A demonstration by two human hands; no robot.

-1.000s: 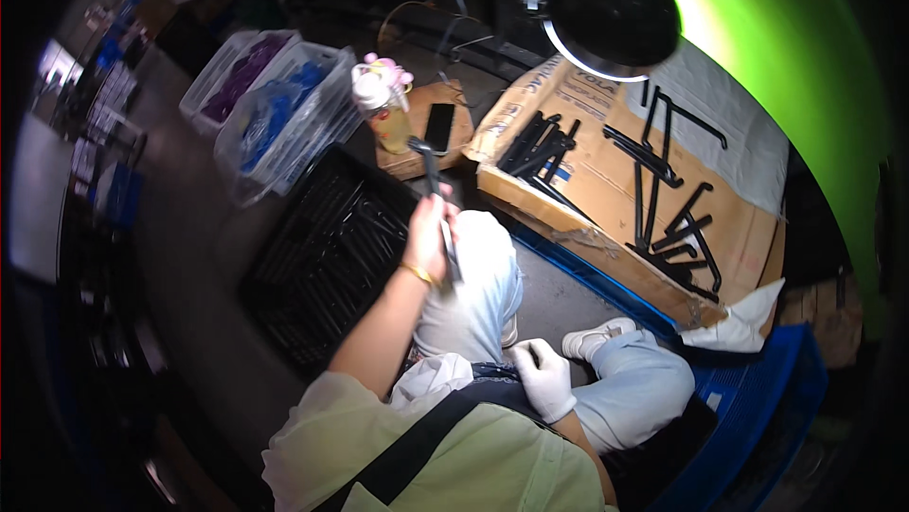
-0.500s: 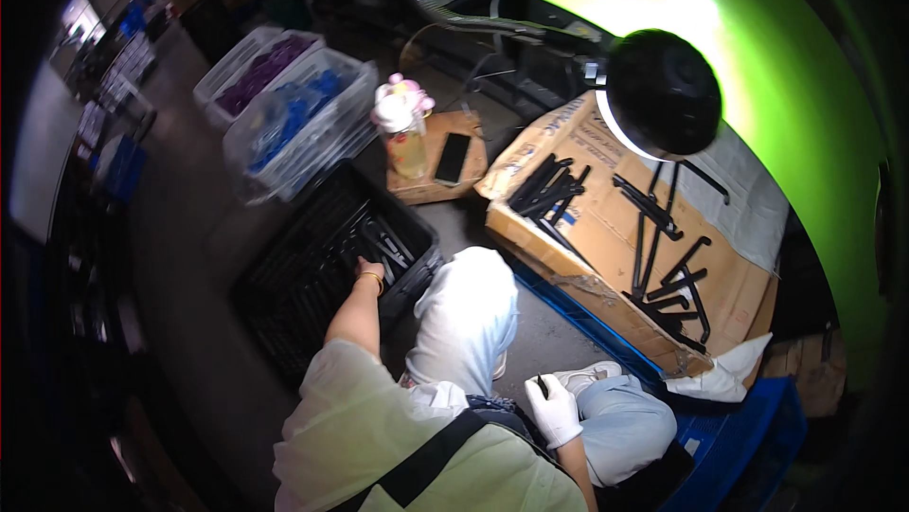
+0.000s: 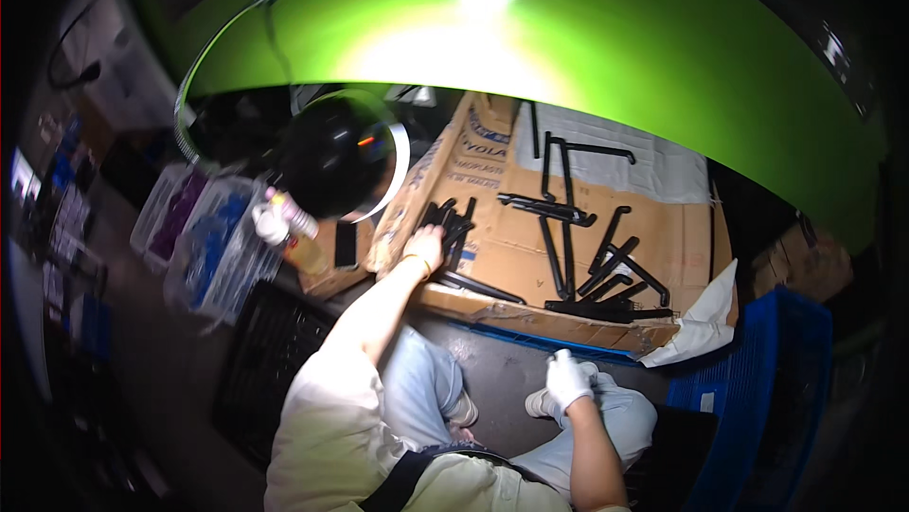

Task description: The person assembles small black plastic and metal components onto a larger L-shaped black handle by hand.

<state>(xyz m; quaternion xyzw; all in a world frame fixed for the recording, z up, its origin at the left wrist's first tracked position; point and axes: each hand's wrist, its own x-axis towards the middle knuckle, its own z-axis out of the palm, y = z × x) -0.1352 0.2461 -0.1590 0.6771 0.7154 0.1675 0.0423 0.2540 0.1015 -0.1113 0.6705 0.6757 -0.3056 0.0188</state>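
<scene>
My bare left hand (image 3: 425, 245), a yellow band at its wrist, reaches onto a pile of black bars (image 3: 458, 233) at the left end of a cardboard box tray (image 3: 653, 242). Its fingers lie stretched out over the bars, partly blurred; I see no bar lifted. My right hand (image 3: 568, 379), in a white glove, is closed above my right leg, in front of the tray. Whatever it may hold is hidden by the glove. More black bent bars (image 3: 620, 275) lie spread across the cardboard.
A black round lamp (image 3: 327, 157) hangs left of the tray. Beside it are a drink bottle (image 3: 305, 254) and a phone (image 3: 347, 243). Clear bins (image 3: 210, 251) and a black crate (image 3: 270, 346) stand at left, a blue plastic crate (image 3: 791, 370) at right. A green surface (image 3: 615, 48) rises behind.
My left hand has left the black crate and moved right onto the bars in the cardboard tray. My view has swung right. My right hand stays closed; the small dark thing at its fingers no longer shows clearly.
</scene>
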